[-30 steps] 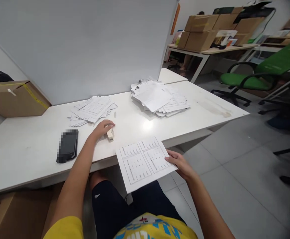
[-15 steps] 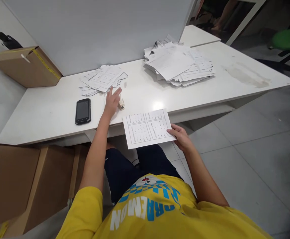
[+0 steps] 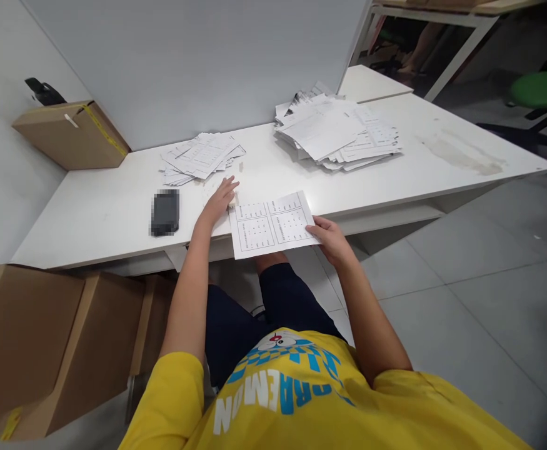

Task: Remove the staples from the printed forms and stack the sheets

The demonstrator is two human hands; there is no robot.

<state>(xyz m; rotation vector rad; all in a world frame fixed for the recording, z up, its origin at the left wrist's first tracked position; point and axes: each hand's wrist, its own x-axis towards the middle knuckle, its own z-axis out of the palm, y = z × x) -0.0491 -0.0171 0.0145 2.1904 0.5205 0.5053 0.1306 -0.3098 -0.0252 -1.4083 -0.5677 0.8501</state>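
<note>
My right hand (image 3: 332, 239) grips a white printed sheet (image 3: 273, 226) by its right edge, thumb on top. The sheet shows boxed blocks of text and lies partly over the table's front edge. My left hand (image 3: 220, 201) rests at the sheet's upper left corner with fingers stretched out and slightly apart. Beneath and beside these fingers is a small beige object that looks like a stapler (image 3: 234, 200), mostly hidden by the hand and the sheet. Beyond the left hand lies a loose small pile of printed papers (image 3: 202, 156).
A taller, untidy paper stack (image 3: 334, 128) stands at the back of the white table (image 3: 376, 194). A dark, blurred phone (image 3: 165, 213) lies left of my left hand. A cardboard box (image 3: 74, 137) leans in the left corner; open cardboard boxes (image 3: 99, 337) stand below the table's left end.
My right hand has brought the sheet forward and slightly left, its corner now reaching the stapler-like object. The left hand has shifted slightly right and nearer. The camera view has tilted.
</note>
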